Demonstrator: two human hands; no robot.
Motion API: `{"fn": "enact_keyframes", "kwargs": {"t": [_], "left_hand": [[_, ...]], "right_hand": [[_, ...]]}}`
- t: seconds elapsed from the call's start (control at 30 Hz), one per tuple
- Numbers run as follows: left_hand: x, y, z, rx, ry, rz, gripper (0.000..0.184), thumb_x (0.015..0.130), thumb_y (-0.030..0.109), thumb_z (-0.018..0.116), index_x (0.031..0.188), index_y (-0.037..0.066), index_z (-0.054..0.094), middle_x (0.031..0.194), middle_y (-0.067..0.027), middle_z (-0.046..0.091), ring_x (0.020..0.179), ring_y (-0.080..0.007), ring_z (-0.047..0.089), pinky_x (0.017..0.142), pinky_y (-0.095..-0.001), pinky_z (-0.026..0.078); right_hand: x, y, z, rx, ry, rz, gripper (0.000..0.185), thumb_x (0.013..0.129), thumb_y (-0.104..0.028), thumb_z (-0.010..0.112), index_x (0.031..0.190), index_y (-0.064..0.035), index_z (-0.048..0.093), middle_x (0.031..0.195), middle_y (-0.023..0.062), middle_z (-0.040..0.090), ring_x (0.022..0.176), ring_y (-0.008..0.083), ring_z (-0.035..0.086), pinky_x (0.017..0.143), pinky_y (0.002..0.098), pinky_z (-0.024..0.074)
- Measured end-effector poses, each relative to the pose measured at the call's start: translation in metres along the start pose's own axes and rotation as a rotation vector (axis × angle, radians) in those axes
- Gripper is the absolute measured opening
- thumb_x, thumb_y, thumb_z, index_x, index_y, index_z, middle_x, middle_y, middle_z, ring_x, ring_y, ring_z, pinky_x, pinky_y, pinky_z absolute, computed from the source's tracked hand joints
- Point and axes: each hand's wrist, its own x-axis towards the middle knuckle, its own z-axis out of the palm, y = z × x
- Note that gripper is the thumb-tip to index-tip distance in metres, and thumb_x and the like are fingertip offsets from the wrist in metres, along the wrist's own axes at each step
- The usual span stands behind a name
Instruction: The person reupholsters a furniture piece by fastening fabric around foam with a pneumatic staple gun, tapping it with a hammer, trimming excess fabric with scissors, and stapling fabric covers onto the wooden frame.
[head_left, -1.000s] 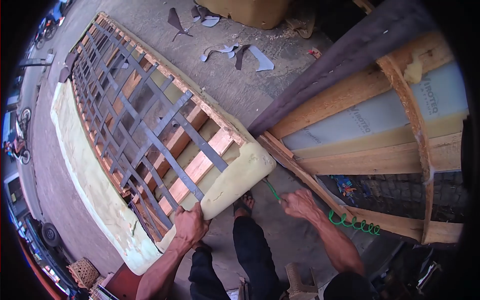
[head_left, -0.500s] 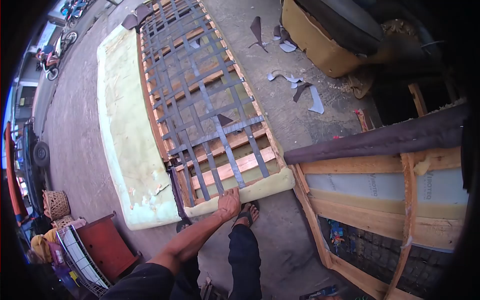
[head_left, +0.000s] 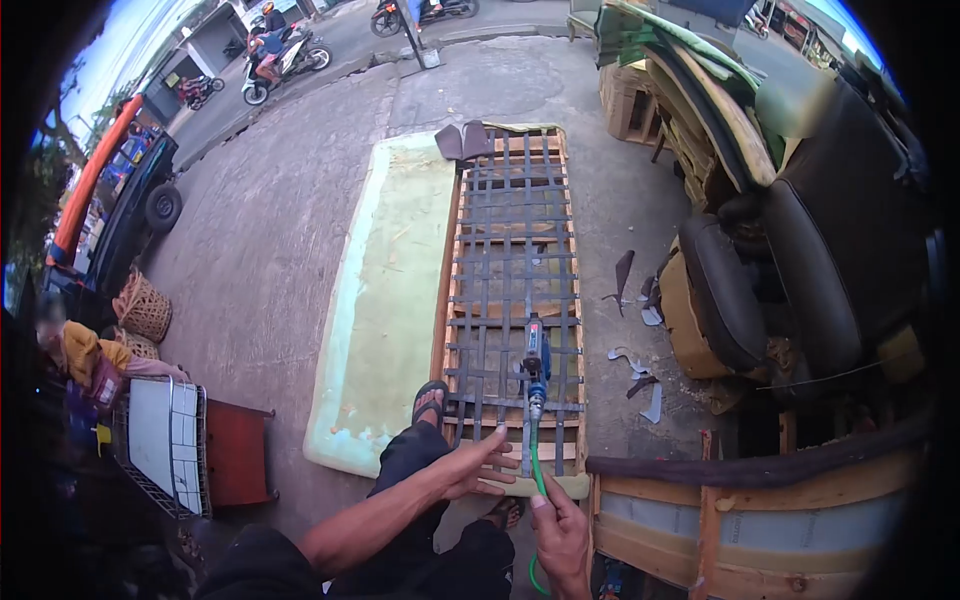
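My right hand (head_left: 564, 538) is closed round a green air hose (head_left: 536, 465). The hose runs up to a blue air staple gun (head_left: 537, 365), which is over the webbing; whether it hangs or rests there I cannot tell. To its left, my left hand (head_left: 478, 468) has its fingers spread and holds nothing, above the near end of the frame. Woven grey straps (head_left: 490, 262) cross the long wooden frame (head_left: 573, 300). Pale green foam (head_left: 395, 300) lies along its left side. One sandalled foot (head_left: 430, 402) is at the frame's left edge.
Dark fabric scraps (head_left: 625, 275) lie on the concrete at right, near torn brown seat cushions (head_left: 722, 300). A bare wooden sofa frame (head_left: 750, 490) stands close on my right. At left are a red board (head_left: 240, 445), a wire rack (head_left: 165, 440) and baskets (head_left: 143, 305). Motorbikes (head_left: 285, 68) are on the road.
My left hand has left the frame's near edge and opened. My right hand has come into view with the hose and staple gun. The view has turned and tilted up toward the road.
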Motion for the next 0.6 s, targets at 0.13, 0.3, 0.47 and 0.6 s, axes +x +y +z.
{"fn": "enact_keyframes", "kwargs": {"t": [0.13, 0.3, 0.47, 0.6], "left_hand": [[-0.033, 0.116, 0.010, -0.499, -0.339, 0.324, 0.074, 0.103, 0.059, 0.032, 0.144, -0.003, 0.035, 0.136, -0.0234, 0.052, 0.122, -0.0351, 0.056, 0.102, -0.0487, 0.047], [-0.045, 0.248, -0.041, -0.782, -0.327, 0.393, 0.054, 0.108, 0.045, 0.024, 0.103, 0.000, 0.055, 0.054, -0.0003, 0.042, 0.038, -0.0119, 0.034, 0.049, -0.0306, 0.039], [-0.042, 0.348, -0.098, -0.549, -0.090, 0.167, 0.043, 0.107, 0.041, 0.032, 0.093, 0.003, 0.047, 0.048, 0.0000, 0.032, 0.035, -0.0129, 0.028, 0.038, -0.0295, 0.030], [-0.049, 0.401, -0.135, -0.348, -0.011, 0.169, 0.043, 0.106, 0.043, 0.034, 0.093, 0.004, 0.048, 0.049, -0.0004, 0.035, 0.036, -0.0141, 0.032, 0.036, -0.0294, 0.030]], "right_hand": [[0.044, -0.081, 0.060, -0.125, -0.201, -0.195, 0.035, 0.100, -0.013, 0.057, 0.132, -0.0007, 0.060, 0.071, -0.0016, 0.057, 0.063, 0.0044, 0.047, 0.058, 0.0227, 0.0402], [0.133, -0.099, 0.139, -0.176, -0.151, -0.383, 0.035, 0.100, -0.025, 0.059, 0.125, -0.0023, 0.064, 0.080, 0.0035, 0.062, 0.069, 0.0119, 0.053, 0.061, 0.0310, 0.0456], [0.277, -0.106, 0.171, -0.179, -0.406, 0.028, 0.032, 0.100, -0.029, 0.059, 0.127, -0.0137, 0.067, 0.098, 0.0043, 0.068, 0.091, 0.0119, 0.060, 0.085, 0.0329, 0.0500], [0.335, -0.135, 0.236, 0.281, -0.046, 0.390, 0.052, 0.100, -0.049, 0.053, 0.103, 0.0018, 0.064, 0.079, 0.0062, 0.060, 0.073, 0.0139, 0.056, 0.066, 0.0284, 0.0467]]}}
